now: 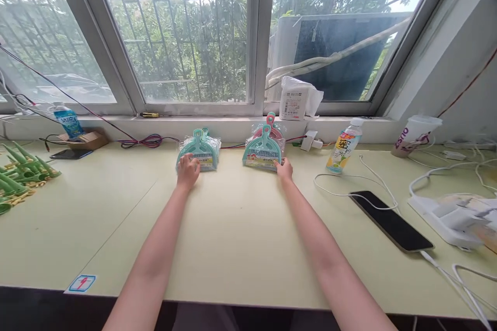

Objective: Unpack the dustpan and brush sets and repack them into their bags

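Note:
Two stacks of small dustpan and brush sets in clear plastic lean against the low wall below the window. My left hand (188, 169) has its fingers curled on the lower front of the left stack's mint-green dustpan set (205, 155), covering part of its label. At the right stack, my right hand (284, 169) pinches the lower right edge of the front mint-green dustpan set (263, 151), thumb in front. Behind that one a pink dustpan set (271, 120) shows at the top. Their lower edges touch the table.
To the right are a drink bottle (345, 146), a black phone (392, 221) on a cable, a plastic cup (416, 137) and a power strip (446, 222). Green plastic pieces (23, 170) lie at far left. A wrapped packet (297, 99) stands on the sill (229, 123).

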{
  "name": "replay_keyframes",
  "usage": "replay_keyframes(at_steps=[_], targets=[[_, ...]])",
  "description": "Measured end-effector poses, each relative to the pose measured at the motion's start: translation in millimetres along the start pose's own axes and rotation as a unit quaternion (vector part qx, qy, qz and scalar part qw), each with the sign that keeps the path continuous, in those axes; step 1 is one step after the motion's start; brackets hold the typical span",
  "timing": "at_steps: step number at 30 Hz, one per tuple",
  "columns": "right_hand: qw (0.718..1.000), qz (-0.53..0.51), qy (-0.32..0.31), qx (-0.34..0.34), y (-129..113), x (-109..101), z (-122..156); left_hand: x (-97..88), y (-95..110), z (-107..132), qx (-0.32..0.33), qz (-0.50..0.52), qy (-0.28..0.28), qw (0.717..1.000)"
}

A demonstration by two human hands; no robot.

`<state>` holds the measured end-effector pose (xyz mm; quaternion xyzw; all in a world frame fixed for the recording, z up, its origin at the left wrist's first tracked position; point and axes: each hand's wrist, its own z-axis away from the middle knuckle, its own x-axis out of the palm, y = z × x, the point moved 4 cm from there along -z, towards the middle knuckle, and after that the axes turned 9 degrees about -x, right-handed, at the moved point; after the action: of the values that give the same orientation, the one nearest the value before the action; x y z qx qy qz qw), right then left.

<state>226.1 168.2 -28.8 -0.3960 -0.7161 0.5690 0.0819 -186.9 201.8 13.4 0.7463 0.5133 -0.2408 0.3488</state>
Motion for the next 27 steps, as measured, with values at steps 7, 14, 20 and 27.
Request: replay_keyframes(at_steps=[7,14,20,27], targets=[[0.972,-0.192,-0.134,-0.006,-16,-15,67,-35.7,40,25,-0.055,0.228,0.091,0.968],[0.948,-0.238,-0.206,-0.052,-23,-36,103,-21.5,138,64,-0.164,0.512,-0.358,0.763],[0.963,-0.077,-0.144,-0.215,-49,-54,115,-5.5,149,79,-0.232,0.543,-0.391,0.707],[0.811,0.183,-0.237,-0.503,-80,-50,142,-0.8,146,82,-0.273,0.578,-0.304,0.706]])
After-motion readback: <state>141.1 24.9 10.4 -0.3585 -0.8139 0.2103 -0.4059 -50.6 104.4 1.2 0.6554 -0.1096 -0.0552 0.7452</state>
